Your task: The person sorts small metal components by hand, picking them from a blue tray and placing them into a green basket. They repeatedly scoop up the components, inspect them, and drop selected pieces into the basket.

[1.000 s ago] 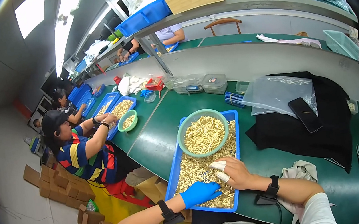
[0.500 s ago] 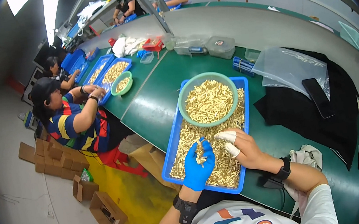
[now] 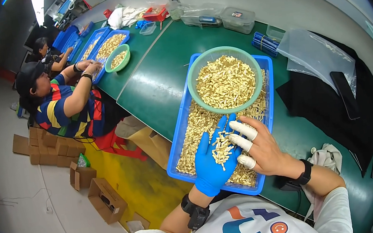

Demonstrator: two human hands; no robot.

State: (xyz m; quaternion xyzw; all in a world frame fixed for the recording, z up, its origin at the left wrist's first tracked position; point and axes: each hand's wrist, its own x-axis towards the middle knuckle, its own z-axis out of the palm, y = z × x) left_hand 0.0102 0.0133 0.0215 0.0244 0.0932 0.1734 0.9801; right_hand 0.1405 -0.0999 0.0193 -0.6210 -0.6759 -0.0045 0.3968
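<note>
The left hand is palm up over the tray, fingers spread, with pieces on it; the right hand has its grip parted beside them; a cupped, low palm should spill less.

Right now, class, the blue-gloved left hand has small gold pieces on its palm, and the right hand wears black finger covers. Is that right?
Not quite: the right hand wears white finger covers, not black, as the head view shows. The blue-gloved left hand does have small gold pieces on its palm.
</note>
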